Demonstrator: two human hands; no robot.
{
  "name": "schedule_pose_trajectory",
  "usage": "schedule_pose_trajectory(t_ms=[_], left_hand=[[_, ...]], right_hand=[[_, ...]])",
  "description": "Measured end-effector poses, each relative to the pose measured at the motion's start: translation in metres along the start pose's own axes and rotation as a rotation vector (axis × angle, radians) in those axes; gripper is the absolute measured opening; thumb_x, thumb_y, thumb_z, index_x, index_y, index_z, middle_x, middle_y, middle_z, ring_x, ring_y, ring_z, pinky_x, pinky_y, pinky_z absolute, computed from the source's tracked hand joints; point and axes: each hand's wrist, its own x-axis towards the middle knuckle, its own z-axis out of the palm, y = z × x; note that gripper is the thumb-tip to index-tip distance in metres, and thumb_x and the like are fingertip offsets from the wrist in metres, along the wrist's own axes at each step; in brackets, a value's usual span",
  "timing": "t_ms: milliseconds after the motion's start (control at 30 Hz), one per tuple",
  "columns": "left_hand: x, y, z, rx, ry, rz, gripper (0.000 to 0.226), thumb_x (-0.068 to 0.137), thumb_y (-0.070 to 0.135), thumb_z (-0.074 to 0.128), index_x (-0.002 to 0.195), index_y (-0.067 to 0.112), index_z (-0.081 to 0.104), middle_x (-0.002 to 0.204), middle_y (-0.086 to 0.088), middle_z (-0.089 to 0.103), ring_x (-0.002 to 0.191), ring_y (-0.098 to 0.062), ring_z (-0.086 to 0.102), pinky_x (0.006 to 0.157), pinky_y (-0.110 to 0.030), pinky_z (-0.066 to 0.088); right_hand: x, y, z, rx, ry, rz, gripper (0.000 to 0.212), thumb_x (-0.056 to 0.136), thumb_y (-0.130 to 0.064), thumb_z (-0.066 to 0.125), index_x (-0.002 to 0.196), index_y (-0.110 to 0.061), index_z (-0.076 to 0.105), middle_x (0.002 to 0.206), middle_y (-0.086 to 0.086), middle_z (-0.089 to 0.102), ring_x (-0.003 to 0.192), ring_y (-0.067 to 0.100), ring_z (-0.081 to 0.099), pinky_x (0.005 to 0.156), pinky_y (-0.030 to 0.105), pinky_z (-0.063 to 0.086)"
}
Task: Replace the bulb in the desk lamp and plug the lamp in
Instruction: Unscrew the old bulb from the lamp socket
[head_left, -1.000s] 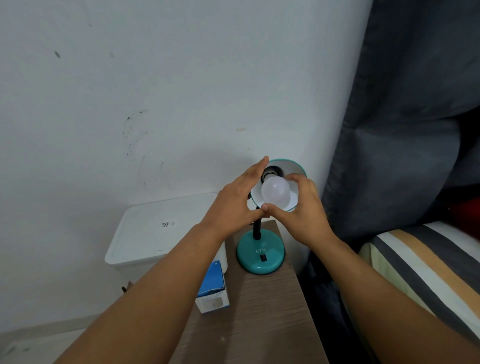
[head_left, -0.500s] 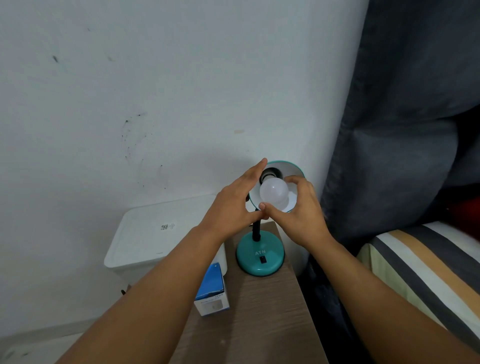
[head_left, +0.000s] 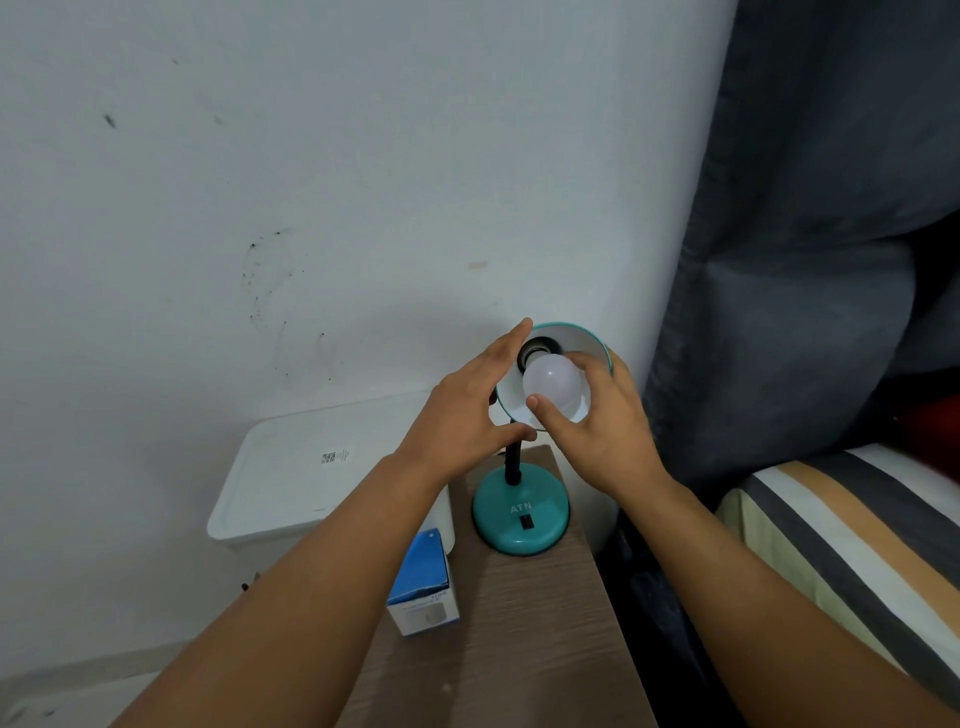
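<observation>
**Two hands at the lamp head, bulb at the socket**

Both hands work at the shade (head_left: 582, 340) of the teal desk lamp (head_left: 519, 519). The right hand (head_left: 608, 431) pinches the white bulb (head_left: 553, 387) between thumb and curled fingers; the bulb sits inside the shade with its base at the dark socket (head_left: 535, 353). The left hand (head_left: 467, 415) lies with straight fingers along the shade's left rim, thumb below it, bracing it and gripping nothing. Whether the bulb is going in or coming out cannot be told.

Doing this well probably means keeping the bulb's axis in line with the socket, turning with light fingertip pressure, and letting the left hand stop the flexible neck (head_left: 513, 462) from twisting. Forcing a tilted bulb could jam the thread.

The lamp stands at the far end of a narrow wood-grain table (head_left: 509, 649), with a blue and white box (head_left: 423, 587) near its left edge. A white lidded bin (head_left: 311, 467) sits to the left against a scuffed white wall (head_left: 311, 182); a dark curtain (head_left: 805, 234) and striped bedding (head_left: 857, 535) are to the right. No plug or outlet is visible.
</observation>
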Motion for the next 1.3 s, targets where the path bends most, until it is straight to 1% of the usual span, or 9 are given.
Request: schedule_pose_trajectory(t_ms=[267, 400, 533, 700, 800, 900, 1000, 1167, 1300], left_hand=[[-0.0002, 0.0024, -0.0012, -0.027, 0.005, 0.000, 0.109, 0.078, 0.027, 0.087, 0.157, 0.053, 0.015, 0.157, 0.022, 0.038, 0.134, -0.001, 0.048, 0.104, -0.024, 0.050], [0.0004, 0.0015, 0.0003, -0.033, -0.001, -0.001, 0.112, 0.076, 0.026, 0.089, 0.157, 0.051, 0.016, 0.157, 0.021, 0.039, 0.137, -0.001, 0.046, 0.105, -0.024, 0.049], [0.0017, -0.0007, 0.0003, -0.043, 0.001, 0.004, 0.115, 0.074, 0.024, 0.091, 0.158, 0.050, 0.016, 0.155, 0.018, 0.042, 0.133, -0.004, 0.051, 0.103, -0.026, 0.051], [0.0006, -0.0013, -0.0002, -0.040, -0.005, 0.011, 0.114, 0.075, 0.025, 0.090, 0.158, 0.049, 0.015, 0.157, 0.017, 0.041, 0.134, -0.005, 0.050, 0.105, -0.025, 0.050], [0.0000, 0.0001, -0.0001, -0.038, -0.001, 0.017, 0.110, 0.078, 0.029, 0.088, 0.158, 0.050, 0.015, 0.157, 0.023, 0.038, 0.135, -0.003, 0.048, 0.104, -0.024, 0.050], [-0.0003, 0.0003, 0.0000, -0.042, 0.002, 0.014, 0.109, 0.079, 0.027, 0.087, 0.157, 0.051, 0.015, 0.157, 0.021, 0.038, 0.136, -0.004, 0.048, 0.104, -0.026, 0.050], [-0.0003, 0.0006, 0.0003, -0.036, -0.002, 0.006, 0.112, 0.077, 0.026, 0.088, 0.157, 0.051, 0.014, 0.158, 0.017, 0.039, 0.136, -0.006, 0.048, 0.105, -0.028, 0.050], [-0.0006, -0.0002, 0.0001, -0.040, -0.004, -0.001, 0.113, 0.076, 0.026, 0.090, 0.157, 0.052, 0.014, 0.157, 0.018, 0.041, 0.132, -0.006, 0.052, 0.104, -0.030, 0.051], [-0.0010, 0.0010, -0.0009, -0.040, 0.003, 0.000, 0.110, 0.078, 0.029, 0.088, 0.156, 0.055, 0.014, 0.156, 0.021, 0.039, 0.131, -0.003, 0.051, 0.102, -0.029, 0.052]], right_hand=[[-0.0053, -0.0041, 0.0025, -0.030, 0.059, 0.066, 0.085, 0.058, -0.078, 0.066, 0.126, -0.033, 0.042, 0.153, 0.000, 0.033, 0.137, 0.021, 0.039, 0.103, 0.050, 0.044], [-0.0042, -0.0074, 0.0010, -0.169, 0.096, 0.036, 0.071, 0.068, -0.066, 0.074, 0.126, -0.031, 0.053, 0.165, 0.002, 0.008, 0.150, 0.031, 0.012, 0.113, 0.056, 0.027], [-0.0021, -0.0075, -0.0017, -0.335, 0.073, -0.079, 0.065, 0.077, -0.056, 0.073, 0.133, -0.030, 0.053, 0.165, 0.007, -0.002, 0.150, 0.039, -0.005, 0.116, 0.063, 0.007], [0.0011, -0.0037, -0.0063, -0.140, -0.002, -0.110, 0.068, 0.075, -0.038, 0.081, 0.135, -0.037, 0.049, 0.164, -0.007, -0.012, 0.150, 0.037, -0.005, 0.116, 0.063, 0.014], [-0.0007, -0.0014, -0.0047, -0.060, 0.008, -0.106, 0.081, 0.069, -0.044, 0.083, 0.138, -0.038, 0.041, 0.164, -0.010, -0.008, 0.151, 0.032, 0.005, 0.113, 0.059, 0.031], [-0.0018, -0.0023, -0.0038, -0.029, 0.033, -0.014, 0.082, 0.066, -0.056, 0.082, 0.135, -0.036, 0.042, 0.164, -0.008, -0.003, 0.149, 0.021, 0.019, 0.109, 0.044, 0.039], [-0.0040, -0.0016, -0.0046, -0.002, 0.013, -0.006, 0.068, 0.070, -0.050, 0.082, 0.130, -0.038, 0.049, 0.165, -0.001, 0.006, 0.146, 0.017, 0.023, 0.103, 0.033, 0.036], [-0.0024, -0.0030, -0.0071, 0.061, -0.040, -0.041, 0.066, 0.075, -0.027, 0.080, 0.131, -0.044, 0.048, 0.162, -0.003, 0.013, 0.142, 0.009, 0.021, 0.100, 0.025, 0.032], [-0.0026, -0.0037, -0.0059, 0.101, -0.017, -0.016, 0.078, 0.068, -0.035, 0.084, 0.134, -0.034, 0.042, 0.152, -0.005, 0.032, 0.136, 0.011, 0.033, 0.104, 0.033, 0.037]])
